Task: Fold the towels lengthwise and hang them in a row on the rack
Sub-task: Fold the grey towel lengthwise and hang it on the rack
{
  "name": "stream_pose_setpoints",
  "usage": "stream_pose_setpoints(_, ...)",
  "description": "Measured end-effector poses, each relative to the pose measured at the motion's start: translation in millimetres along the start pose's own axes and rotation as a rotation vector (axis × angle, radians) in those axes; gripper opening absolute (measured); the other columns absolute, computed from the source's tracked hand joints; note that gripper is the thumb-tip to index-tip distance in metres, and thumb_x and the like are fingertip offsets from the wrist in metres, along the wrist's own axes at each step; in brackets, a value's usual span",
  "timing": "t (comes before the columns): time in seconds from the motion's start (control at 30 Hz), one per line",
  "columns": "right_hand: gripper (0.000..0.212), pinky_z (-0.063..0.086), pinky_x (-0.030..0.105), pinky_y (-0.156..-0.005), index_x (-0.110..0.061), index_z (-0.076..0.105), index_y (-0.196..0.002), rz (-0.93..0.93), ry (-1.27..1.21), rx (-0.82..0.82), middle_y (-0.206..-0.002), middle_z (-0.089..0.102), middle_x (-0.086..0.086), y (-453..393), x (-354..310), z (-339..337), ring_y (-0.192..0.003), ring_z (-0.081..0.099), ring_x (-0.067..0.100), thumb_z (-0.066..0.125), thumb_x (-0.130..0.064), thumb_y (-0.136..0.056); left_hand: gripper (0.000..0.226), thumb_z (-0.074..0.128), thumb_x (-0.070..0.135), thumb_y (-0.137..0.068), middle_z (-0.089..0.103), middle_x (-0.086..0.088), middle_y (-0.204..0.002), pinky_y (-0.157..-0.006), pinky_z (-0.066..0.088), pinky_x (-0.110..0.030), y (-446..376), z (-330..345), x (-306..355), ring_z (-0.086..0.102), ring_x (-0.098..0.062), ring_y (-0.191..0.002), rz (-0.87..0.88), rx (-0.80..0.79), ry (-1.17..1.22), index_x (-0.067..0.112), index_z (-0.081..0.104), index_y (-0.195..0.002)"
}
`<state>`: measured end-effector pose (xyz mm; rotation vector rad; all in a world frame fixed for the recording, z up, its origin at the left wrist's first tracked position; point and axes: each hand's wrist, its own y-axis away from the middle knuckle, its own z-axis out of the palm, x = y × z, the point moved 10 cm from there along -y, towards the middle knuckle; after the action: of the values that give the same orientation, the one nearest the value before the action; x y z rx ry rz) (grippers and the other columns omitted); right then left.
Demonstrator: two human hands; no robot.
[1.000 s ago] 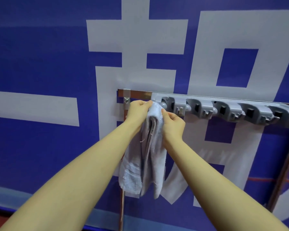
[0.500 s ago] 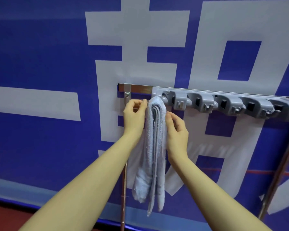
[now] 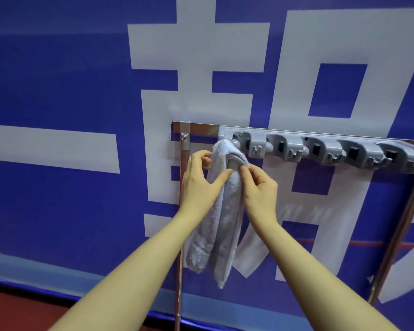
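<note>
The towel (image 3: 221, 199) now hangs by itself from the left end of the grey rack (image 3: 320, 149). Its top loops over the first holder, and the two folded halves drop straight down below the rack. A second ago both hands were up at the rack, pushing the top of the towel onto that holder. Now they have come down a little and sit just under the rack, one on each side of the towel.

The left hand (image 3: 198, 185) has its thumb stretched across the front of the towel, and its fingers curl at the towel's left edge, so it seems to be lightly holding the cloth. The right hand (image 3: 258, 185) has bent fingers, and its thumb and first finger come together at the towel's right edge, pinching or tidying it. I cannot tell how hard either hand holds.

This looks like the end of hanging the first towel. The hands are only neatening it. The other holders to the right along the rack have nothing on them, so more towels still need folding and hanging beside this one.
</note>
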<state>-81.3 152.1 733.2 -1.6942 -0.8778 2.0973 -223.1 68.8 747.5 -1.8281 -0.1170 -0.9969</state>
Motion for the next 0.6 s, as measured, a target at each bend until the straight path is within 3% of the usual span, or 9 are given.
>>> stream_pose_setpoints(0.1,0.016,0.047,0.015,-0.07,-0.017,0.071,-0.095,-0.007,-0.037,0.023,-0.084,0.071,-0.007,-5,-8,-5,-0.076,0.062,-0.001,0.055,-0.012,-0.095,0.048,0.074,0.039,-0.076,0.057,0.009,-0.103,-0.088,0.048,-0.033,2,-1,7,0.055,-0.009,-0.095,0.057,0.045,-0.08,0.021,0.05,-0.113)
stream_pose_setpoints(0.3,0.014,0.047,0.013,-0.071,-0.014,0.071,-0.097,-0.054,-0.033,0.037,-0.088,0.072,-0.005,-15,-25,-8,-0.08,0.064,0.0,0.057,-0.013,-0.094,0.023,0.071,0.023,-0.08,0.064,0.003,-0.098,-0.08,0.051,-0.043,-9,3,25,0.06,-0.016,-0.089,0.132,0.061,-0.091,0.014,0.062,-0.1)
stream_pose_setpoints(0.4,0.015,0.048,0.015,-0.076,-0.014,0.072,-0.099,-0.088,0.045,0.053,-0.09,0.072,-0.005,-19,-26,-9,-0.083,0.063,0.001,0.058,-0.017,-0.094,0.02,0.062,0.007,-0.083,0.066,0.003,-0.094,-0.08,0.054,-0.038,-17,-6,21,0.062,-0.015,-0.087,0.054,0.084,0.023,0.015,0.065,-0.101)
stream_pose_setpoints(0.53,0.017,0.046,0.016,-0.076,-0.015,0.073,-0.1,-0.118,0.133,0.069,-0.091,0.072,-0.006,-19,-21,-10,-0.082,0.062,0.0,0.058,-0.018,-0.094,0.029,0.061,0.004,-0.086,0.06,0.014,-0.094,-0.078,0.05,-0.012,-22,-12,30,0.059,0.001,-0.087,0.049,0.039,0.074,0.014,0.059,-0.112)
stream_pose_setpoints(0.6,0.015,0.046,0.015,-0.077,-0.017,0.072,-0.099,-0.121,0.163,0.062,-0.09,0.07,-0.009,-16,-16,-10,-0.083,0.061,-0.001,0.058,-0.017,-0.094,0.02,0.063,0.006,-0.086,0.063,0.012,-0.091,-0.077,0.051,-0.014,-23,-13,34,0.06,-0.001,-0.084,0.07,0.031,0.101,0.013,0.063,-0.105)
